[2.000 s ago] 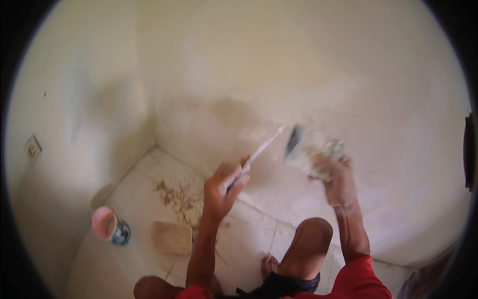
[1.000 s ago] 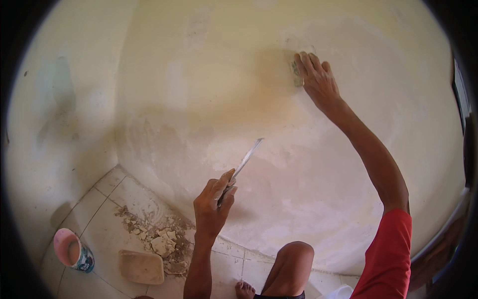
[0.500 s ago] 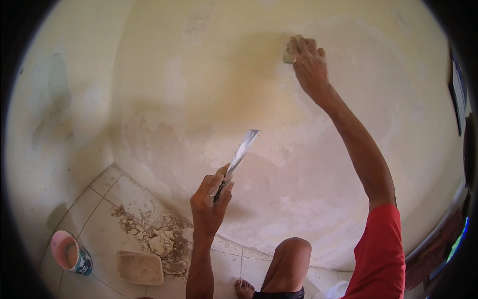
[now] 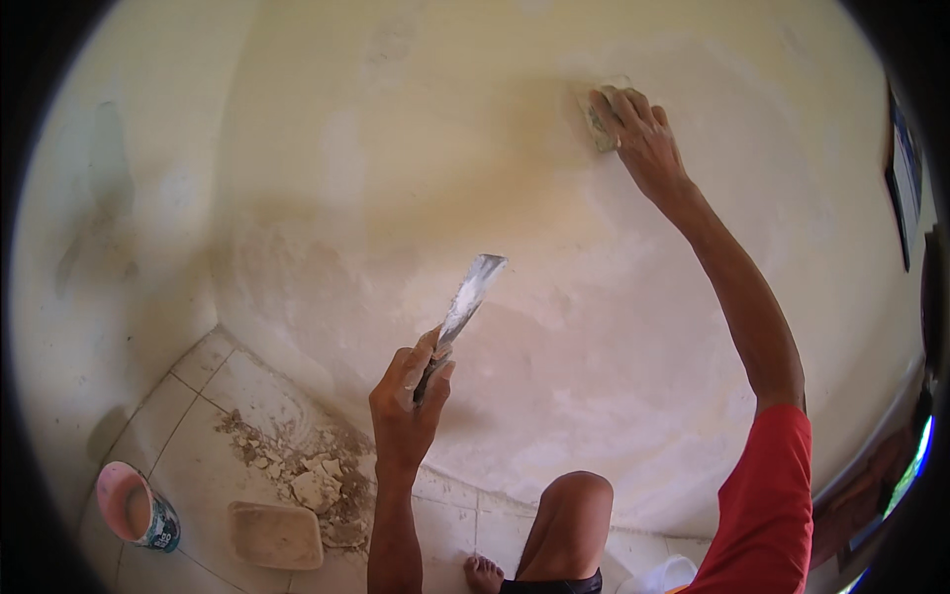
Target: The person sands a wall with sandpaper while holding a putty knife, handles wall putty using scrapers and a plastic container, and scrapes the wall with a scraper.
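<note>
My left hand (image 4: 404, 406) is closed round the dark handle of a putty knife (image 4: 473, 290). The knife's metal blade points up and to the right, smeared with white paste and held in front of the wall. High on the patched wall (image 4: 515, 366), my right hand (image 4: 645, 139) grips a flat yellow-green pad (image 4: 600, 126) against the surface. My fingers cover much of this pad, and its exact kind cannot be made out. The wall is yellow above, with pale greyish-pink patches lower down and to the right.
On the tiled floor at lower left stand a pink-lined bucket (image 4: 126, 503) and a shallow beige tray (image 4: 275, 536). Crumbled plaster (image 4: 315, 483) lies beside the tray. A white container (image 4: 669, 574) is near my knee. A framed item (image 4: 902, 178) hangs at far right.
My right hand and the pad have moved down and slightly right across the wall, and the pad is tilted differently. My left hand with the putty knife has shifted slightly left.
</note>
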{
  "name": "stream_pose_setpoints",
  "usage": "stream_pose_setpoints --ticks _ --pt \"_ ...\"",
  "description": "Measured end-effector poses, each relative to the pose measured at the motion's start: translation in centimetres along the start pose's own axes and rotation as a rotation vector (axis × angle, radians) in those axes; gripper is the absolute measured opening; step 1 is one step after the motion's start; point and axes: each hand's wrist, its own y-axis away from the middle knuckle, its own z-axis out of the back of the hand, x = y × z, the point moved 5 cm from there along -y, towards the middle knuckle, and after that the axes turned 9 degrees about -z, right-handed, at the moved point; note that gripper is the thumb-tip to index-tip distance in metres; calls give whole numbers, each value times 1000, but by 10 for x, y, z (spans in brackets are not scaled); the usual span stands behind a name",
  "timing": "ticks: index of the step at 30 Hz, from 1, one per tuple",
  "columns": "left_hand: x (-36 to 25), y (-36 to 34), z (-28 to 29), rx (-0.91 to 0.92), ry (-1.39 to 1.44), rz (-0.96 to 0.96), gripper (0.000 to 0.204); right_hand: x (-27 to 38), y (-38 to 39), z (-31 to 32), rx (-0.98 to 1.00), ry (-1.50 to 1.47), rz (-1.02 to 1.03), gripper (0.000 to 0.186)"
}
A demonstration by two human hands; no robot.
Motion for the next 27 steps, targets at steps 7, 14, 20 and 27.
stream_pose_setpoints --ticks 7,14,20,27 --pt "6 -1 9 -23 -6 45 35 25 40 16 88 -110 8 55" --pt "-2 -5 5 -31 13 34 35 12 -23 -1 0 55 -491 48" --pt "8 1 9 -6 26 88 35 99 13 10 47 -108 -284 51" --pt "15 3 4 13 5 68 35 4 -7 17 -46 -13 -375 48"
